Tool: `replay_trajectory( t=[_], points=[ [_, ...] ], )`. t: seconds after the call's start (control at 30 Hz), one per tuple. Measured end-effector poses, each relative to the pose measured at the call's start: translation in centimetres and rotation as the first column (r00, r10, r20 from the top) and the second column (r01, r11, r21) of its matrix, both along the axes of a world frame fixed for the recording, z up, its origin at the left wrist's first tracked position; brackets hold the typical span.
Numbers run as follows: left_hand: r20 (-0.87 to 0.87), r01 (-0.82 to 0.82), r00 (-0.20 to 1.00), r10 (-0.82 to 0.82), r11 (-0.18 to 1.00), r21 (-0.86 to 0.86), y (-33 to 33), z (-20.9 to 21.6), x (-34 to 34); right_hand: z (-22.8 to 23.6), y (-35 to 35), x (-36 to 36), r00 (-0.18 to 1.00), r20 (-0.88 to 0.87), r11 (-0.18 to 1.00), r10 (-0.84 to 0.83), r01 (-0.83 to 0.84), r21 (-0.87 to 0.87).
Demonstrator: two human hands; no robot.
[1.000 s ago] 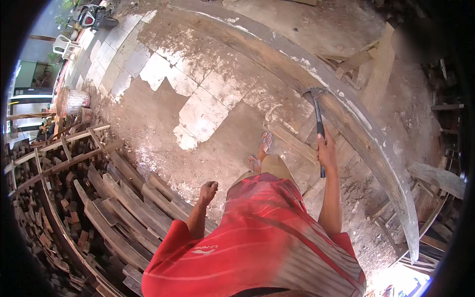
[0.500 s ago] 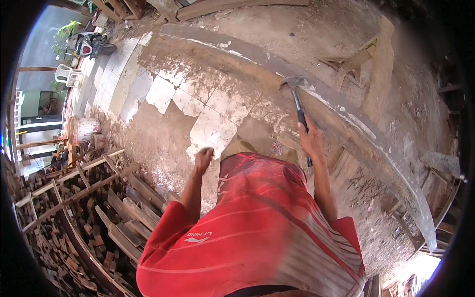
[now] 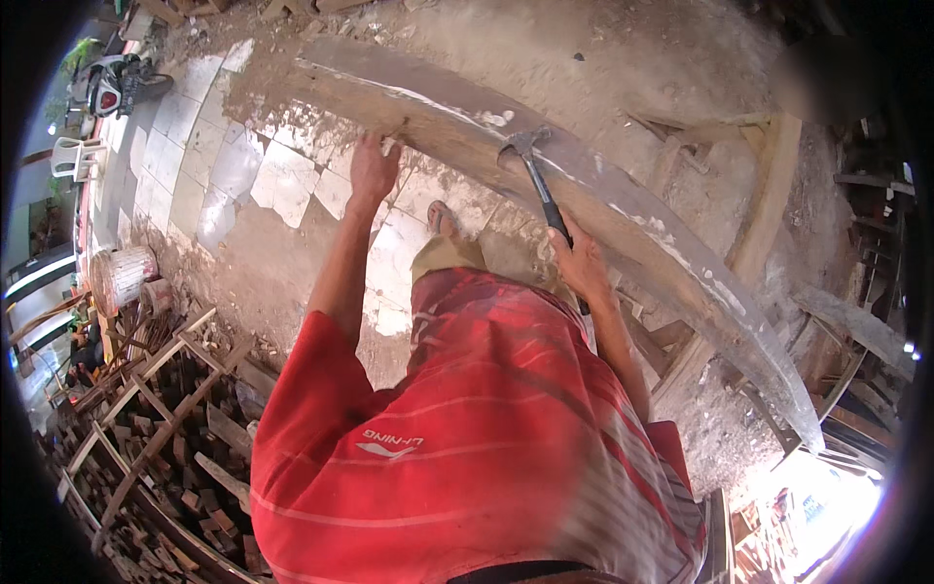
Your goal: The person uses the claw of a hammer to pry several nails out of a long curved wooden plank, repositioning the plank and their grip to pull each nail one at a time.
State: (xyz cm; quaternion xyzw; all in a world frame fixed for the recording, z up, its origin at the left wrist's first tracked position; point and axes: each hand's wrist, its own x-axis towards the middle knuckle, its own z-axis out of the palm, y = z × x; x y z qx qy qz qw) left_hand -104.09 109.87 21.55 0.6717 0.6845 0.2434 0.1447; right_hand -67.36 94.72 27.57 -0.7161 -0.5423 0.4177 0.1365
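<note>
A long curved wooden beam with whitish patches along its edge lies across the space in front of me. My right hand is closed round the dark grip of a hammer. The hammer's metal head sits over the beam's upper edge, apparently against it. Farther left, my left hand is held out at the beam's near side, fingers apart and empty. Whether its fingertips touch the wood I cannot tell.
Cut wood pieces fill a slatted frame at lower left. A whitish bucket stands beyond it, with a white plastic chair and a motorcycle farther off. More timbers lie behind the beam at right. Broken tiles cover part of the floor.
My left hand has reached forward from beside my body to the beam, its fingers spreading. The hammer is still in my right hand, its head farther left along the beam. The view has shifted.
</note>
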Motion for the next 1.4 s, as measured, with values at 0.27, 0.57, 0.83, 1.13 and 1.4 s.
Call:
replay_trajectory(
  t=[0.27,0.57,0.83,1.13,1.4],
  points=[
    [-0.11,0.317,0.932,-0.346,0.922,-0.221,4.9,-2.0,-3.0,1.2,4.3,-8.0,0.986,-0.102,0.982,-0.132,0.117,-0.146],
    [-0.012,0.351,0.928,-0.372,0.885,-0.305,6.5,-1.5,-3.1,1.8,5.6,-7.9,0.994,-0.072,0.997,-0.077,0.075,-0.032],
    [0.3,0.209,0.952,-0.056,0.837,-0.506,6.1,0.6,-5.6,0.1,7.7,-9.6,0.987,0.157,0.993,-0.021,0.039,-0.111],
    [0.715,0.045,0.053,0.697,0.713,-0.699,11.2,-8.3,-12.9,3.7,5.5,-14.3,0.891,0.265,0.927,0.367,-0.326,-0.188],
    [0.794,0.153,-0.007,0.608,0.785,-0.6,13.0,-10.6,-13.8,1.4,6.1,-20.8,0.804,0.344,0.869,0.485,-0.487,-0.085]
  ],
)
